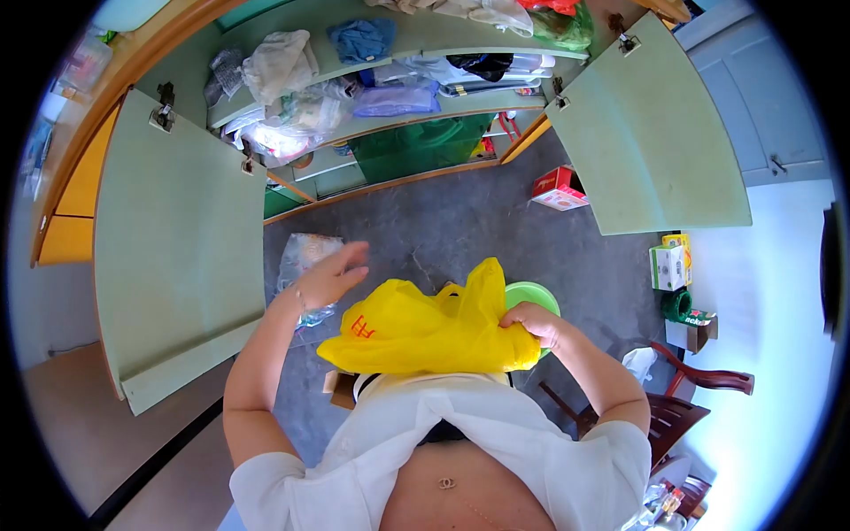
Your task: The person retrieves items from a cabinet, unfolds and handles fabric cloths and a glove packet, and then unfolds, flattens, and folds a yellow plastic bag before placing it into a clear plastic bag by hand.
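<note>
A large yellow plastic bag (416, 327) with red print on its left part spreads out in front of my body. My right hand (534, 322) is closed on the bag's right edge. My left hand (335, 273) is off the bag, above its upper left side, with its fingers apart and nothing held. Behind my right hand, a light green basin (546, 298) on the floor is partly hidden by the bag. A clear printed plastic bag (305, 257) lies on the floor beyond my left forearm.
An open cabinet (390, 186) ahead holds bags and cloths, with its left door (177, 239) and right door (664, 142) swung out. A red box (560, 188) stands on the floor. Small boxes (668, 267) and a wooden chair (677, 425) are at the right.
</note>
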Tool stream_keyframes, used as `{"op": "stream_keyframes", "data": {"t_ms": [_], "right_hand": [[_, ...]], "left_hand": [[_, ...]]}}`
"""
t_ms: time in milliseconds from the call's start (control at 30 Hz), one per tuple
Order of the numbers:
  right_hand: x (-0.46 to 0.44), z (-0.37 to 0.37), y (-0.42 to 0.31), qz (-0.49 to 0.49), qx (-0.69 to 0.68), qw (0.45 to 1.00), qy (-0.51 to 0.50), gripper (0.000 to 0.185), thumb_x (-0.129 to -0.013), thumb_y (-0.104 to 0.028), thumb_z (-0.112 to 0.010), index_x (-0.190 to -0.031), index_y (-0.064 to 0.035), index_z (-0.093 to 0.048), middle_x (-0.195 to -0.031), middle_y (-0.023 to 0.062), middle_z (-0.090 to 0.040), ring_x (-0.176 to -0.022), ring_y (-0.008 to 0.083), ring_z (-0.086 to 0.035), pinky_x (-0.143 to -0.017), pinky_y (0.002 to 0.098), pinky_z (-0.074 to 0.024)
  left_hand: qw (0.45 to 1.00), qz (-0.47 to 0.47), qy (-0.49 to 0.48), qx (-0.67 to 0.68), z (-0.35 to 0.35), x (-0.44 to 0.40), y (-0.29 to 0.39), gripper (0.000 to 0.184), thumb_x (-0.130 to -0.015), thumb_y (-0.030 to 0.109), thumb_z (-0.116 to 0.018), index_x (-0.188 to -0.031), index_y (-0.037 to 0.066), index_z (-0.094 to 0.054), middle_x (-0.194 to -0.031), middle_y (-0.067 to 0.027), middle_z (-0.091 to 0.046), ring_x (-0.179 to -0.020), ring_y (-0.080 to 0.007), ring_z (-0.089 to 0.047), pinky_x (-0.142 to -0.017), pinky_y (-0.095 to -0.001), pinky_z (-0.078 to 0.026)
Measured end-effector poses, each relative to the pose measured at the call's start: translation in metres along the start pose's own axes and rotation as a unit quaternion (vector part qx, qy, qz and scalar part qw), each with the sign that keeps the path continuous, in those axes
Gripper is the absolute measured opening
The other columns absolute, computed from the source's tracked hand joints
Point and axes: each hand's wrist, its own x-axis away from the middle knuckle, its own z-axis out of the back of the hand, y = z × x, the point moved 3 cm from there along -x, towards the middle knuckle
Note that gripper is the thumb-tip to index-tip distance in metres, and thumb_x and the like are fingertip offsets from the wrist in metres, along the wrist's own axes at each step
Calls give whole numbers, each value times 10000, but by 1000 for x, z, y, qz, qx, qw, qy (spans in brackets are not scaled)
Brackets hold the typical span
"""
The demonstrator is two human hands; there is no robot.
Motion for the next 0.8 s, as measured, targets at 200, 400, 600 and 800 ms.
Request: {"op": "stream_keyframes", "data": {"t_ms": [200, 400, 600, 800], "right_hand": [[-7, 0, 10, -41, -12, 999, -1, 295, -782, -25, -381, -1034, 109, -457, -954, 196, -551, -824, 289, -590, -761, 378, -485], [3, 11, 16, -40, -54, 997, 24, 308, -763, -20, -392, -1037, 100, -466, -960, 190, -552, -862, 288, -574, -801, 379, -464], [5, 26, 23, 32, 157, 981, 111, 223, -733, -46, -475, -893, 86, -557, -891, 164, -571, -802, 239, -578, -702, 319, -479], [10, 17, 22, 27, 147, 983, 105, 196, -713, -44, -496, -840, 79, -580, -858, 153, -573, -754, 223, -569, -685, 300, -473]], "left_hand": [[807, -355, -93, -463, -49, 72, 120, 642, -605, 199, -611, -1204, 84, -410, -1243, -142, -394, -1208, -305, -301, -985, -568, -104], [846, -152, -350, -373, -75, 38, 64, 477, -682, 225, -539, -1117, 39, -478, -1058, -165, -518, -1020, -284, -468, -925, -468, -271], [901, -109, -360, -217, -82, 22, 11, 378, -774, 199, -482, -1099, 6, -469, -952, -160, -551, -940, -303, -494, -855, -376, -354], [804, -403, -155, -408, -74, 54, 112, 488, -776, 263, -533, -1213, 94, -396, -1203, -175, -415, -1043, -339, -455, -914, -391, -320]]}}
